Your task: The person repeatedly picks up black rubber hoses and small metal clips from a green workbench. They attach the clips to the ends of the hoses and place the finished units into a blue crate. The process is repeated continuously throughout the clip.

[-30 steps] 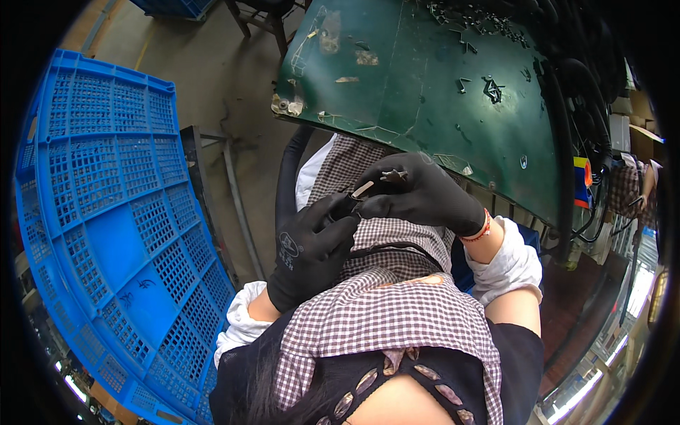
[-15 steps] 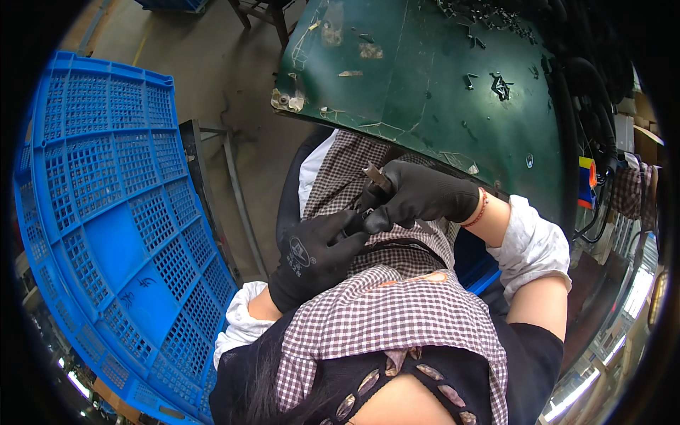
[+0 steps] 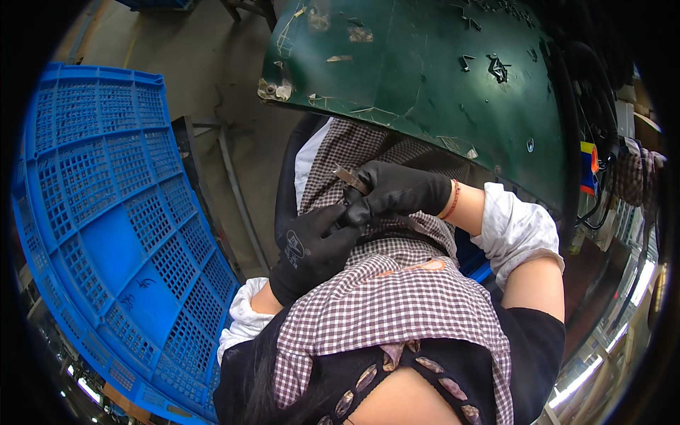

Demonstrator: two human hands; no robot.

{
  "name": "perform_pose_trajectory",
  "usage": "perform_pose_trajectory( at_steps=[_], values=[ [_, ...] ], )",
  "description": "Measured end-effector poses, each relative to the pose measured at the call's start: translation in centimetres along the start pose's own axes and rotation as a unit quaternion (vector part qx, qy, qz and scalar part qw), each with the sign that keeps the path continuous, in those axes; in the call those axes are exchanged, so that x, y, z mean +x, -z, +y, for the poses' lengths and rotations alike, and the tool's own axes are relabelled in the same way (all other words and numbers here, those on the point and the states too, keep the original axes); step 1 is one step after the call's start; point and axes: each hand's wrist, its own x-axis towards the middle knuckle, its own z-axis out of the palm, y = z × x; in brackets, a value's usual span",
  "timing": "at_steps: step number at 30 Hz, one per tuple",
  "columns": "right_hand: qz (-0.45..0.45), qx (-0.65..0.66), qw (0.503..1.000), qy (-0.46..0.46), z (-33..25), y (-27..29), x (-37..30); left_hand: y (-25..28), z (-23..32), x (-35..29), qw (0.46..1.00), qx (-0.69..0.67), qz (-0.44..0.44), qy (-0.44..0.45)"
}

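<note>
My right hand, in a black glove, is closed around a short, narrow metal bar-like tool. One end of the tool sticks out past the fingers toward the upper left; its exact kind is hidden by the grip. Against those fingers sits my left hand, also black-gloved, with its fingers curled and pinched together. Whatever it grips is covered by the gloves. Both hands meet over my lap, above a checked apron.
A green worktable stands ahead, its near edge just beyond my hands. Small black parts lie on it, with more at the back. At the left leans a big blue plastic crate. Dark cables hang at the right.
Both hands have shifted slightly left, still together. The metal tool has tilted further left and shows more of its length. The whole view has moved a little.
</note>
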Motion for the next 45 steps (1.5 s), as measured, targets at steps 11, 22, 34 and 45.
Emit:
perform_pose_trajectory(
  at_steps=[11,22,34,45],
  values=[
    [0.11,-0.509,0.843,0.131,-5.7,-0.9,-6.6,-0.9,0.6,-0.9,0.995,-0.086,0.033,0.049],
    [0.002,-0.636,0.768,0.075,-8.1,-2.5,-6.2,-2.8,0.0,-2.9,0.989,-0.144,-0.013,0.02],
    [-0.052,-0.65,0.758,0.017,-7.6,-4.6,-5.6,-2.9,0.0,-2.5,0.983,-0.17,-0.055,-0.035],
    [0.243,-0.526,0.808,0.104,-6.4,-0.9,-6.9,6.7,-0.3,-4.1,0.964,-0.202,0.131,0.113]
  ],
)
